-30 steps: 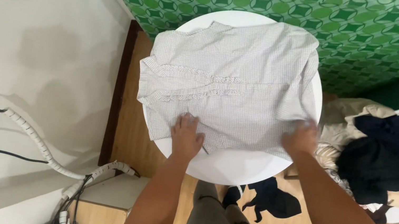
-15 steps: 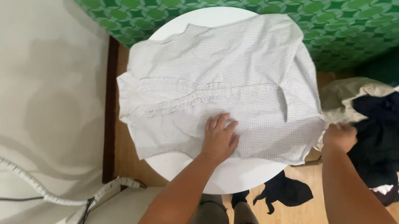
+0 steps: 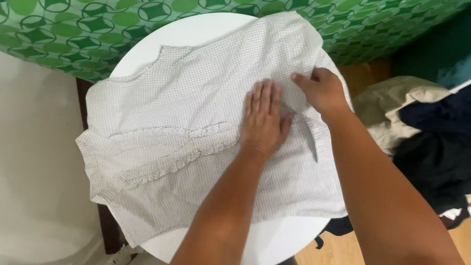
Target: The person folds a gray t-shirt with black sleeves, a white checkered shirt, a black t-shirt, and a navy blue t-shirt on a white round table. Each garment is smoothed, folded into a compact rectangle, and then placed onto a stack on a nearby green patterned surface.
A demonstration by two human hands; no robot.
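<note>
The white checked shirt (image 3: 183, 143) lies spread over the round white surface (image 3: 268, 245), and it covers most of it; its lower edge hangs a little over the rim at about 8 o'clock. The left hand (image 3: 262, 121) lies flat on the cloth near the middle, palm down, fingers straight and close together, pointing to 12 o'clock. Its forearm comes up from the bottom of the view. This hand has no grip; it only presses the shirt. The right hand (image 3: 321, 89) is just beside it at about 1 o'clock, with the wrist bent. Its grip is narrow: thumb and fingers pinch a fold of the shirt. The right forearm runs down to 5 o'clock. A pile of dark clothes (image 3: 460, 143) lies at 3 o'clock, and a green patterned cover (image 3: 142, 4) lies at 12 o'clock.
</note>
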